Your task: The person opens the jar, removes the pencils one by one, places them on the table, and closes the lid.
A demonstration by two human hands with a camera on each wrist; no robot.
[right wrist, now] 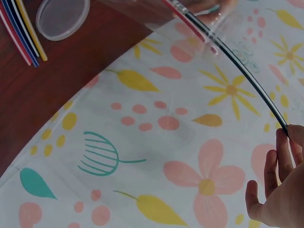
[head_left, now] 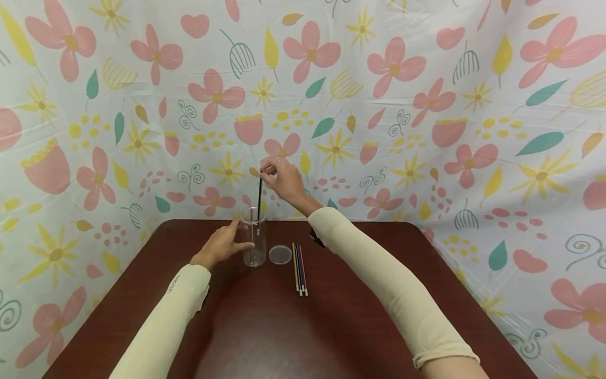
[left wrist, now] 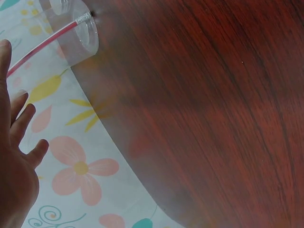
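Note:
A clear jar [head_left: 261, 250] stands upright on the table, uncapped, with a red pencil [left wrist: 50, 42] inside, its silver-collared end at the bottom. My left hand [head_left: 219, 246] holds the jar from the left, thumb across the front and fingers along the side. Above the rim, my right hand [head_left: 287, 182] pinches a black pencil [head_left: 260, 196] near its top end between thumb and fingers. That pencil's lower end, with a silver collar, reaches down inside the jar's mouth. The right wrist view shows the other fingers of my right hand [right wrist: 278, 192] loosely bent.
A round clear lid [head_left: 280, 255] lies flat just right of the jar. Beside it, several pencils [head_left: 300, 268] lie side by side, white ends towards me. The dark wooden table [head_left: 379, 295] ends close behind the jar, where a flower-patterned cloth [head_left: 341, 121] hangs.

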